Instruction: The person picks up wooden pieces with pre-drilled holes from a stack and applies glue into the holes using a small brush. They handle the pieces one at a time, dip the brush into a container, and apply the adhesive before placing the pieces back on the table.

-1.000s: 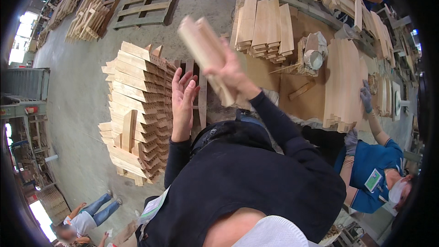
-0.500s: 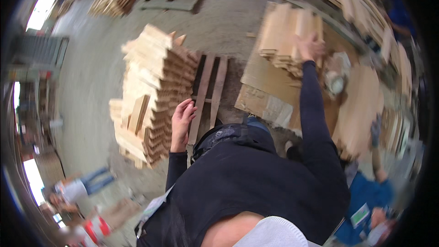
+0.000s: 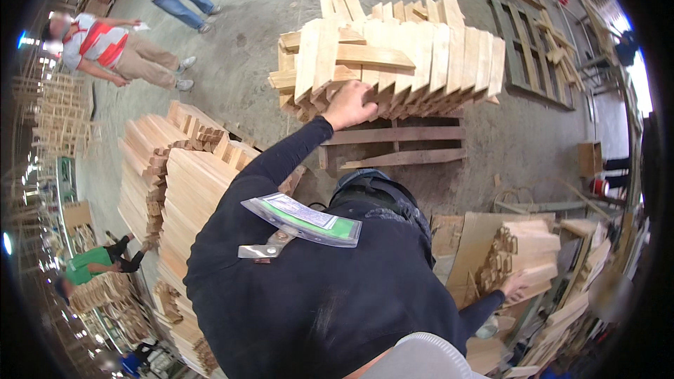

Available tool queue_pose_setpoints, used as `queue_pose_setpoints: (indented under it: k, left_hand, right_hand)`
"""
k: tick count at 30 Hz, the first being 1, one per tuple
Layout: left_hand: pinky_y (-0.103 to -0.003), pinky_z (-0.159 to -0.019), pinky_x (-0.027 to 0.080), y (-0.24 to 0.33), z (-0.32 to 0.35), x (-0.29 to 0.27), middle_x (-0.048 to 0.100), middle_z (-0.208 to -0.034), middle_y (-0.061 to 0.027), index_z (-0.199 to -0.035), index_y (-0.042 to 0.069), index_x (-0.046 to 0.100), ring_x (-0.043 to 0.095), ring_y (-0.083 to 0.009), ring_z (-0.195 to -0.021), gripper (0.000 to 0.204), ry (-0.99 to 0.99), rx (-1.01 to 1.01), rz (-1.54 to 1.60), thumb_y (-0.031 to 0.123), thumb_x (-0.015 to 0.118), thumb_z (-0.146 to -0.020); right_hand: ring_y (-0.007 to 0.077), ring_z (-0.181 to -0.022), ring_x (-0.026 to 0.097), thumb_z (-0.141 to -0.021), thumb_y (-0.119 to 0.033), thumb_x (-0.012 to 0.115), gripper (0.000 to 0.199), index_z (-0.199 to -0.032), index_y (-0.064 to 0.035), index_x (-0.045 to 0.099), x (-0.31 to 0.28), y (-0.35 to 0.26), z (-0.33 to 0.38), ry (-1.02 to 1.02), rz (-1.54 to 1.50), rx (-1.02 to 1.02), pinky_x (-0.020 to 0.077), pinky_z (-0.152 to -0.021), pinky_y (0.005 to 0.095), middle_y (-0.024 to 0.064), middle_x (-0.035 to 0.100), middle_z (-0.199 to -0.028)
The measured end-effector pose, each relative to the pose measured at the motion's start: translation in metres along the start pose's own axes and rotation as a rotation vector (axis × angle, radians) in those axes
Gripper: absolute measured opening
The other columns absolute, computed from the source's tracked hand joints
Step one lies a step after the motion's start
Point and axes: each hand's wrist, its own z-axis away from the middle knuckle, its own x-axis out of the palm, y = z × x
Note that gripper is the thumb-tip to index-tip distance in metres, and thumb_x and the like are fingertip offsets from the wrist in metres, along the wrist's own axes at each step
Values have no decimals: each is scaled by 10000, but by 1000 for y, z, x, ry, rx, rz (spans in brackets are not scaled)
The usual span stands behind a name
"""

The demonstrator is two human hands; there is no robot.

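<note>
The left hand (image 3: 349, 107) is placed at the near edge of a staggered stack of angle-cut wooden boards (image 3: 421, 56), with its fingers curled; whether a board is clamped in them cannot be told. The right hand (image 3: 514, 286) is laid on a smaller pile of wooden boards (image 3: 526, 249), fingers spread over the surface; whether any board is gripped cannot be told, its underside being hidden. That pile is set on a cardboard sheet (image 3: 467, 242). Below the staggered stack, the slats of a wooden pallet (image 3: 404, 157) are exposed. A badge holder (image 3: 309, 221) is clipped to the dark top (image 3: 337, 288). To the left, taller board stacks (image 3: 193, 189) are seen, and two people (image 3: 109, 45) are shown standing beyond them.
</note>
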Motion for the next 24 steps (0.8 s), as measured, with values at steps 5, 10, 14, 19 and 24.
queue_pose_setpoints:
  k: [5, 10, 14, 19, 24]
  left_hand:
    - [-577, -1112, 233, -122, -64, 3, 173, -1491, -350, -1478, -20, 124, 195, -481, -1391, 1181, 70, -658, -136, 540, 780, -671]
    - [-543, -1093, 234, -119, -104, 14, 266, -1433, -321, -1519, 24, 5, 290, -424, -1338, 1390, 148, -992, -191, 583, 830, -551]
    - [-492, -993, 316, -120, -94, 17, 388, -1291, -249, -1505, 31, 117, 407, -359, -1186, 1288, 311, -922, -191, 504, 841, -550]
    - [-483, -950, 350, -111, -49, -13, 441, -1213, -215, -1446, 38, 274, 451, -354, -1122, 1140, 243, -426, -231, 443, 830, -537]
    - [-481, -1031, 357, -48, -4, -61, 444, -1297, -210, -1410, -9, 321, 444, -376, -1207, 1177, 73, 600, -163, 351, 857, -426]
  right_hand:
    - [512, -1296, 386, -850, -780, 313, 916, -1503, -138, 287, 32, -1, -11, 158, 351, -102, 155, -1048, 682, 278, 382, -1451]
    - [507, -1292, 382, -874, -632, 530, 900, -1513, -68, 241, -14, -79, 78, 45, -84, -276, 336, -1036, 579, 325, 391, -1422]
    - [457, -1326, 374, -924, -469, 575, 804, -1522, -74, 208, -51, -162, 152, 146, -325, -723, 352, -1065, 509, 262, 330, -1491]
    - [382, -1399, 300, -912, -276, 644, 723, -1488, -32, 280, -138, -241, 317, -183, -761, -1123, 282, -1130, 462, 226, 299, -1522]
    - [387, -1421, 256, -853, -274, 707, 821, -1503, -58, 255, -174, -279, 382, -378, -654, -1637, 268, -1139, 458, 186, 307, -1526]
